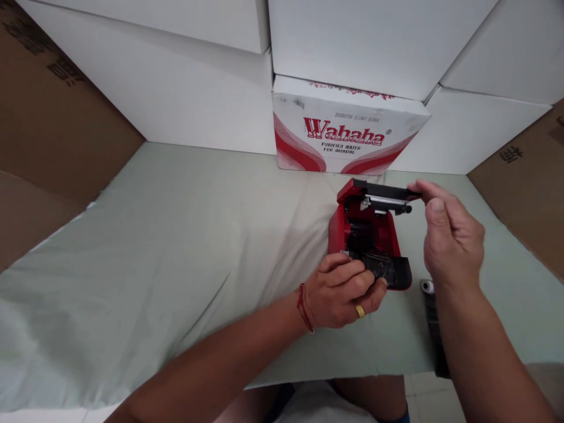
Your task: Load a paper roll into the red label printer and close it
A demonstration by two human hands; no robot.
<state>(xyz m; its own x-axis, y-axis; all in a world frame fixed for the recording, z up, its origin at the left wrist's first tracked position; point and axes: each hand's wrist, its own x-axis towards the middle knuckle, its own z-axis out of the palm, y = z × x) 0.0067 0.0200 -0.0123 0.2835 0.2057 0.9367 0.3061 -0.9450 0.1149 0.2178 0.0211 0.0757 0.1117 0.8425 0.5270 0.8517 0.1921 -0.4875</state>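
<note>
A red and black paper-roll printer point(335, 232) stands on the cloth, its hinged lid point(385, 191) raised. Inside, the red-walled cavity shows dark parts, and a black roller and metal strip sit under the lid. My right hand point(453, 235) pinches the lid's right corner between thumb and fingers. Across the printer's front edge lies my left hand point(346, 291), its fingers curled over the black front part and some clear film or tape there. What lies under those fingertips is hidden.
A white and red Wahaha water carton point(343, 138) stands behind the printer, among white boxes point(198, 88). Brown cardboard point(53, 129) borders the left side. A small white roll point(427, 286) and a black object point(434, 335) lie by my right forearm on the pale green cloth point(176, 235).
</note>
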